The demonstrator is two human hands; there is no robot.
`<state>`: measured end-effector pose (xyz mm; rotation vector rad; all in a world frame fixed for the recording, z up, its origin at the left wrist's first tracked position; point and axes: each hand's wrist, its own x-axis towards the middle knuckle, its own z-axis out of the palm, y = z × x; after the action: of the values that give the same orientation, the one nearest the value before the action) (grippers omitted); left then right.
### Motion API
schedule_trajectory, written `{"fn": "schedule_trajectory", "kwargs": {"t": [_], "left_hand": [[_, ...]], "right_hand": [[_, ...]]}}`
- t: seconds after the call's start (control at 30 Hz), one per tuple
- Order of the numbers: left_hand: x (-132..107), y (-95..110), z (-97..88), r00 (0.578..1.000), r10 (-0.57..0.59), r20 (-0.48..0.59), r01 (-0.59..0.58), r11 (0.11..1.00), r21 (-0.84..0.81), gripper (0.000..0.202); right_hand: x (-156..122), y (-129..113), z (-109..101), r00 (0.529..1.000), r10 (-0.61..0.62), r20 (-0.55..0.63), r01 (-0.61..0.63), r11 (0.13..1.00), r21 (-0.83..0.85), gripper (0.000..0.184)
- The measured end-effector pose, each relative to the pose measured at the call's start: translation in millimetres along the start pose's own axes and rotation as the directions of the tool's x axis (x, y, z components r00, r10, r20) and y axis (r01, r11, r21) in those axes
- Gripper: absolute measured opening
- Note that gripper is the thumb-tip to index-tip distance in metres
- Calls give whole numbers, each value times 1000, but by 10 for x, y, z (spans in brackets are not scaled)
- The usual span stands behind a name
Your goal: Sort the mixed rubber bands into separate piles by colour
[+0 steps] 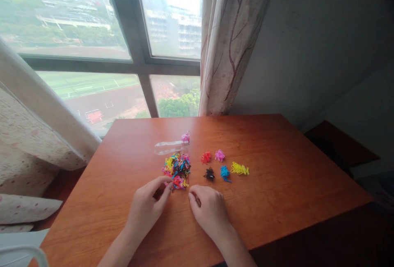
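Observation:
A mixed heap of small coloured rubber bands (180, 167) lies on the wooden table (277, 209). My left hand (148, 203) is at the heap's near left edge, its thumb and forefinger closed close together against the bands. Something pink shows at those fingertips, but I cannot make out whether it is held. Just right of the heap's near end, my right hand (211, 209) is curled, thumb against forefinger; anything in its pinch is hidden. Single-colour bunches sit beyond it: red (206, 157), pink (219, 155), black (209, 173), blue (225, 173) and yellow (240, 169).
Behind the heap a clear plastic bottle-like container (169, 148) lies on its side, with a pink piece (185, 136) at its right end. A window (144, 67) and patterned curtains (227, 41) rise past the far table edge. A wall stands at right.

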<state>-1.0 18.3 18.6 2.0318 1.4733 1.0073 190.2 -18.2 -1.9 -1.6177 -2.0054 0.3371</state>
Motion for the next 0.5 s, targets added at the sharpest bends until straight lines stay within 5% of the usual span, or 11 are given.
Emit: {"fn": "schedule_trajectory", "kwargs": {"t": [0.23,0.5], "left_hand": [[5,-6,9,1000,6,-3,-6,1000,5,18],[424,284,159,963,123,241,-178,959,220,18]], "right_hand": [[3,-7,-10,1000,2,9,-2,999,32,15],[-1,-5,-20,999,26,34,-27,998,52,14]]}}
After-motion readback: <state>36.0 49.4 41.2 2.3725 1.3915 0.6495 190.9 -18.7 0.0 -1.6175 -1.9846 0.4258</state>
